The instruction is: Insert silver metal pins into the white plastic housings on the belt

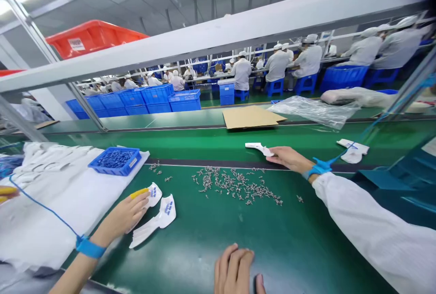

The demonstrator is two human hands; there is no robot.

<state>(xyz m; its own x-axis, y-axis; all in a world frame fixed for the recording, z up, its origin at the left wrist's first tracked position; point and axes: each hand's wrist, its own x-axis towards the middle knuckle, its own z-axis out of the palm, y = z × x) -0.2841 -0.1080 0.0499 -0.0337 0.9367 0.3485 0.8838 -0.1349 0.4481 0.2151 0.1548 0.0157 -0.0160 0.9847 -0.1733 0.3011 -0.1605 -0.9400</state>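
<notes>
My right hand (289, 157), in a white sleeve with a blue wrist strap, reaches across the green belt and pinches the wide end of a curved white plastic shell (258, 147). Low in the middle, my left hand (234, 269) is palm down with its fingers stretched out, holding nothing; its wrist is out of the picture. Small metallic parts (235, 185) lie scattered on the green surface between my hands. Another white shell (354, 151) rests on the belt right of my right hand. Left of my left hand lies a handle-shaped white shell (155, 221) with blue markings.
A co-worker's hand (127, 214) with a yellow finger cover touches a marked white piece at left; another hand (7, 193) shows at the edge. A blue tray (131, 166) holds small blue parts. Cardboard (252, 117) and plastic film (313, 110) lie beyond. A rail (204, 35) crosses above.
</notes>
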